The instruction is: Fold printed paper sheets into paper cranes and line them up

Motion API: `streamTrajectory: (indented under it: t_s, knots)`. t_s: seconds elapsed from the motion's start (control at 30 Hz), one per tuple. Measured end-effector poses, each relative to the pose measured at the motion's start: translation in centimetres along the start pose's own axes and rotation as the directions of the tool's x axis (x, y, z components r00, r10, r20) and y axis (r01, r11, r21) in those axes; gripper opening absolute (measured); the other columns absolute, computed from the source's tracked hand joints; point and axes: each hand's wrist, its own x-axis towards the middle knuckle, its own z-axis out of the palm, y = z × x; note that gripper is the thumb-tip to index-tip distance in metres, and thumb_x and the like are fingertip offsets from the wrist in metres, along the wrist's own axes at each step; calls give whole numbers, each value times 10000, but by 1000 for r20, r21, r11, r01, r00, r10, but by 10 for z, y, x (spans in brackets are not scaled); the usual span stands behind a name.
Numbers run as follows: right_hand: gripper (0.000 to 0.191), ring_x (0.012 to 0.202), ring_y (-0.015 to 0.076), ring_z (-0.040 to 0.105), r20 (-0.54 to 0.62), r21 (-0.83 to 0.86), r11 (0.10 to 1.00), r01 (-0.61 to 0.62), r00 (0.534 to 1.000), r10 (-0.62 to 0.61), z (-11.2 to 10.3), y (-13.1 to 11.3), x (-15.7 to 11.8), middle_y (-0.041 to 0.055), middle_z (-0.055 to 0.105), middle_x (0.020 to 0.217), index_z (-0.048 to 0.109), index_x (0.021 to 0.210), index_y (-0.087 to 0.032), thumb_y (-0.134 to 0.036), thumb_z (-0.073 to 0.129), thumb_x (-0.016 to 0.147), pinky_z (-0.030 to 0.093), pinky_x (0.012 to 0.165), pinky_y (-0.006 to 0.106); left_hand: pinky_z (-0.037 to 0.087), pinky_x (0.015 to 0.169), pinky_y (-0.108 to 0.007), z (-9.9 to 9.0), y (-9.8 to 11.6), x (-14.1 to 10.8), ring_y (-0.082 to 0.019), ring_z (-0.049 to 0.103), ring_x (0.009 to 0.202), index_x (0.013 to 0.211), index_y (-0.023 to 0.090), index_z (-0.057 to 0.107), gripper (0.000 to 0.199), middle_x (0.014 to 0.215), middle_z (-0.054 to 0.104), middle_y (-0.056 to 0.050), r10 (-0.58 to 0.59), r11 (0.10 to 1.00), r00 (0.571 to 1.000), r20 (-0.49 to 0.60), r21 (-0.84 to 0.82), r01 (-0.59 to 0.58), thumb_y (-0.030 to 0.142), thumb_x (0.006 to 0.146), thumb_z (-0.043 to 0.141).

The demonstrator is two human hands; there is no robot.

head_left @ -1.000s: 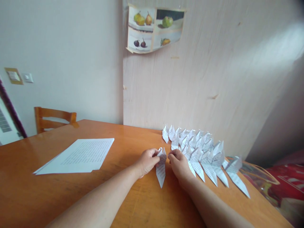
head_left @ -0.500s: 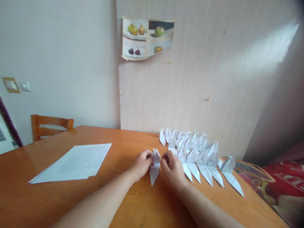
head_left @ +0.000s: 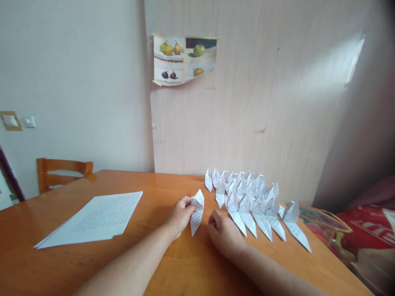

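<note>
My left hand (head_left: pixel 181 214) pinches a folded paper piece (head_left: pixel 196 218) by its left edge, near the middle of the wooden table. The piece is white with printed text, with one pointed end up and another pointing down towards me. Just right of it my right hand (head_left: pixel 222 231) is curled closed, apart from the paper, with its fingertips turned under; whether anything is in them is hidden. Beyond and to the right stand several similar folded paper pieces (head_left: pixel 243 201) in rows.
A stack of printed sheets (head_left: pixel 95 218) lies on the table (head_left: pixel 154 185) at the left. A wooden chair (head_left: pixel 64 166) stands behind the left edge. Red and clear bags (head_left: pixel 367 230) are beyond the right edge. Fruit pictures (head_left: pixel 185 59) hang on the wall.
The folded piece in my left hand has turned and tilted, its top point now leaning right. My right hand has moved slightly down, away from the piece. The camera view has shifted a little.
</note>
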Motion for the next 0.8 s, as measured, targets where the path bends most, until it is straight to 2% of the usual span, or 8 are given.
streamTrajectory:
  t_s: [0.2, 0.33, 0.57, 0.8]
  knots:
    - [76, 695, 161, 567, 16, -19, 999, 27, 1000, -27, -2, 4, -8, 4, 647, 721, 524, 805, -224, -151, 499, 809, 250, 596, 262, 442, 665, -258, 2, 4, -1, -149, 587, 690, 787, 172, 603, 105, 738, 663, -8, -22, 1000, 1000, 7, 12, 22, 176, 683, 625]
    - [87, 696, 158, 573, 31, -23, 998, 61, 998, -60, 0, 3, -9, 3, 661, 737, 536, 810, -224, -144, 500, 811, 234, 586, 269, 447, 673, -256, 4, 11, 9, -153, 601, 715, 772, 168, 616, 110, 752, 677, -16, -33, 999, 999, 12, 32, 33, 154, 667, 644]
    - [109, 693, 156, 586, 61, -96, 992, 84, 995, -78, 2, 1, -11, 9, 686, 771, 559, 854, -223, -142, 499, 812, 216, 572, 279, 456, 676, -244, 20, 26, 56, -153, 641, 754, 791, 167, 642, 104, 810, 711, -40, -20, 999, 1000, 14, 44, 19, 131, 699, 610]
    - [142, 714, 168, 620, 90, -84, 995, 50, 995, -43, -1, -2, -10, 14, 709, 783, 586, 869, -228, -140, 499, 799, 218, 569, 286, 451, 623, -233, 44, 12, 95, -150, 660, 717, 788, 167, 624, 65, 801, 714, -46, -49, 997, 999, -24, 53, 50, 143, 734, 597]
